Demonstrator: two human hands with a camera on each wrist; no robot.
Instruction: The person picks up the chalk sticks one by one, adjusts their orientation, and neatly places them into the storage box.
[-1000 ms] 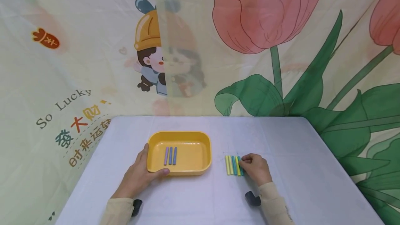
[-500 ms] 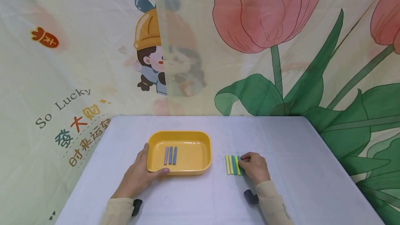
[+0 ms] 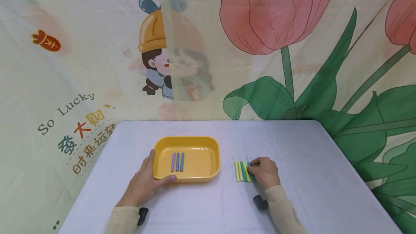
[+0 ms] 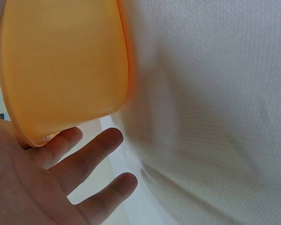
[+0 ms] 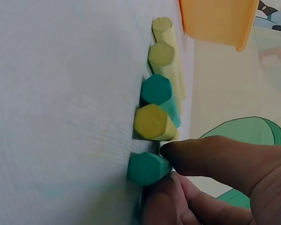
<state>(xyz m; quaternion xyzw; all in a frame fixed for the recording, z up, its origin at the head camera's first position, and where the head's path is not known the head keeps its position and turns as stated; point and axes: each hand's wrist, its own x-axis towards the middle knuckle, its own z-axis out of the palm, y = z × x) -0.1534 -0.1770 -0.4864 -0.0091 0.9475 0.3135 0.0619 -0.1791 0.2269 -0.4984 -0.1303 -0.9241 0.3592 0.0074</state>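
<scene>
A yellow tray (image 3: 203,165) holds one purple chalk stick (image 3: 173,162) and two blue chalk sticks (image 3: 182,162). My left hand (image 3: 143,181) rests at its near left corner, thumb along the front rim and fingers by the left side. In the left wrist view, several of those fingers (image 4: 91,157) extend straight beside the tray wall. Right of the tray, pale yellow, yellow and teal chalk sticks (image 3: 236,171) lie side by side on the cloth. My right hand (image 3: 265,172) pinches the rightmost teal chalk stick (image 5: 147,168) between thumb and fingers; its end lies close to the cloth.
A white cloth (image 3: 201,205) covers the table, with faint chalk smudges behind the row. The table's far edge meets a printed curtain (image 3: 195,111) with tulips and a cartoon figure. Black wrist devices (image 3: 260,203) sit by both sleeves.
My right hand and forearm have shifted slightly left. The yellow chalk stick beside the pinched one now slants a little more, its far end further left. My left hand and the tray stay put.
</scene>
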